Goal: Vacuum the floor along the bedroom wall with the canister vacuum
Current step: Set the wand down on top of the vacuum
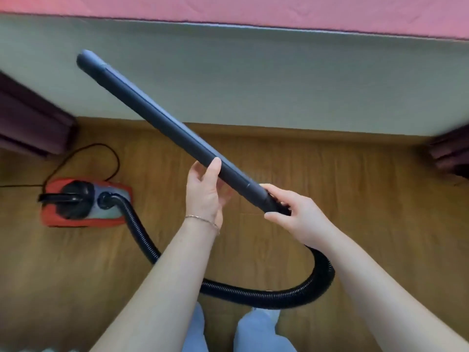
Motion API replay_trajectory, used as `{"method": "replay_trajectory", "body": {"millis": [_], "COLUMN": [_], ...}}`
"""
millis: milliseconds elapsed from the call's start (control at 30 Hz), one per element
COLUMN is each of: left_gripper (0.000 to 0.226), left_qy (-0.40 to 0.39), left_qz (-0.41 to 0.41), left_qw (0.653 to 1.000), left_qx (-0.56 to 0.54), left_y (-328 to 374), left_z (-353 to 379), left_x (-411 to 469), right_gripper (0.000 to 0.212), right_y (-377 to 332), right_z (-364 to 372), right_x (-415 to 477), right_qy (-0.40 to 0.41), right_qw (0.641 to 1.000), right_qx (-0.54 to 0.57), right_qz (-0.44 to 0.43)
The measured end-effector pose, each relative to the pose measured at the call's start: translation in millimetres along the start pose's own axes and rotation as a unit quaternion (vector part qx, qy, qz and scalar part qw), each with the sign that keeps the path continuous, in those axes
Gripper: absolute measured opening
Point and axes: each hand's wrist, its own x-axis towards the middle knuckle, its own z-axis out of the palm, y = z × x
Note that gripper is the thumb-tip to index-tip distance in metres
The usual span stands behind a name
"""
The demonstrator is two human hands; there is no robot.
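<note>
A long dark grey vacuum wand (152,115) points up and to the left, its open end raised in front of the pale wall. My left hand (205,191) cups the wand from below near its lower end, thumb on top. My right hand (294,214) grips the black hose handle (272,203) where it joins the wand. The black ribbed hose (253,292) loops across the wooden floor, behind my arms, to the red and grey canister vacuum (86,201) at the left. No floor nozzle shows on the wand's end.
A pale wall (279,80) with a pink band above runs across the top. Dark purple curtains hang at the far left (30,123) and far right (449,153). A black power cord (101,158) curls behind the canister. My light blue trouser legs (256,334) are at the bottom.
</note>
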Motion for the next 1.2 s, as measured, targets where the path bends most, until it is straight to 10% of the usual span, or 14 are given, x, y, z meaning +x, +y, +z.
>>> {"method": "replay_trajectory", "body": {"millis": [600, 1200], "left_gripper": [0.032, 0.014], "left_qy": [0.136, 0.284], "left_qz": [0.027, -0.001], "left_qw": [0.937, 0.880], "left_qx": [-0.320, -0.381], "left_y": [149, 209], "left_z": [-295, -480], "left_x": [62, 176], "right_gripper": [0.051, 0.045], "right_y": [-251, -356], "right_z": [201, 386], "right_x": [163, 334], "right_qy": [-0.105, -0.215], "right_qw": [0.925, 0.863], "right_qx": [-0.282, -0.335], "right_qz": [-0.232, -0.312]}}
